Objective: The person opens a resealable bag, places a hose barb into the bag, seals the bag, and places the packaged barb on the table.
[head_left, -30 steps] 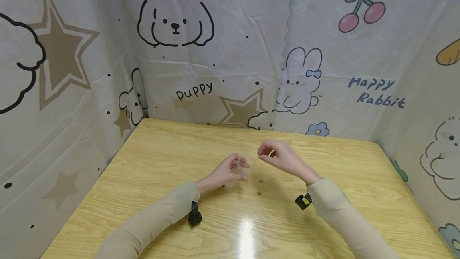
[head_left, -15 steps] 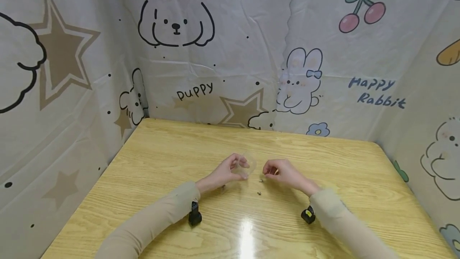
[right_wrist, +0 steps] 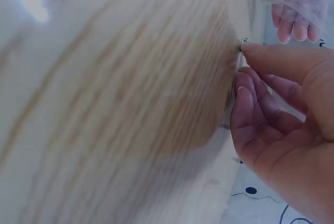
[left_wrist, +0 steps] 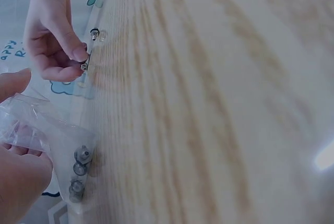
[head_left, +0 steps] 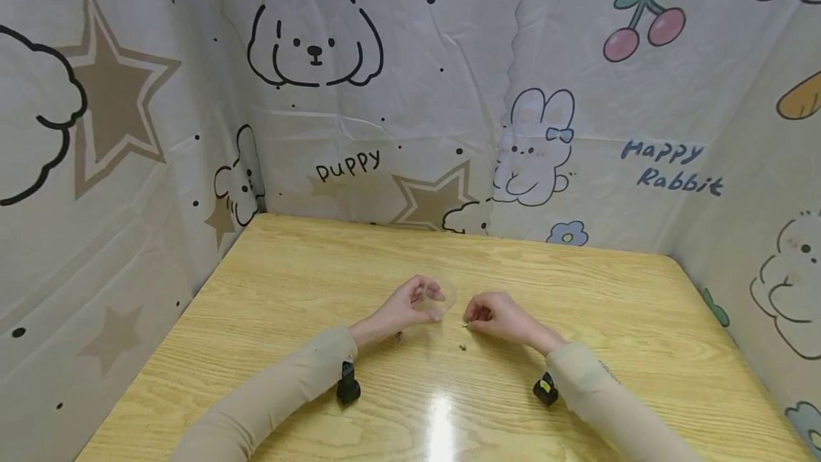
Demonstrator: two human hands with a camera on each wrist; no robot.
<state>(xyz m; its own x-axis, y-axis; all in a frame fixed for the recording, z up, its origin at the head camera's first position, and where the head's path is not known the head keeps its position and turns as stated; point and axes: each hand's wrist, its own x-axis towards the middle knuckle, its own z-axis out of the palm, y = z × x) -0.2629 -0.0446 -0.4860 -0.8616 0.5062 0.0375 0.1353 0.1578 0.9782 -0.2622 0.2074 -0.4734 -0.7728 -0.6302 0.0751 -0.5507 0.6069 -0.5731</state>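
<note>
My left hand (head_left: 410,301) holds a clear plastic bag (left_wrist: 36,125) by its upper part, fingers and thumb curled round the film. Several small grey metal screws (left_wrist: 79,169) lie at the bottom of the bag. To its right, my right hand (head_left: 503,316) is down at the tabletop, thumb and forefinger at a small metal screw (left_wrist: 84,66). Its tip shows just past the fingertips in the right wrist view. Nearer to me lies a second loose screw (head_left: 462,347), with a dark ring at its head in the left wrist view.
The wood-grain table (head_left: 288,262) has a bright light reflection near its front. A printed cloth (head_left: 410,91) with cartoon animals hangs round the back and sides. A black wrist camera (head_left: 348,385) sits at the left cuff, another camera (head_left: 545,389) at the right.
My right hand has come down from above the table to the farther loose screw and its fingertips now meet it. My left hand stays nearly still with the bag.
</note>
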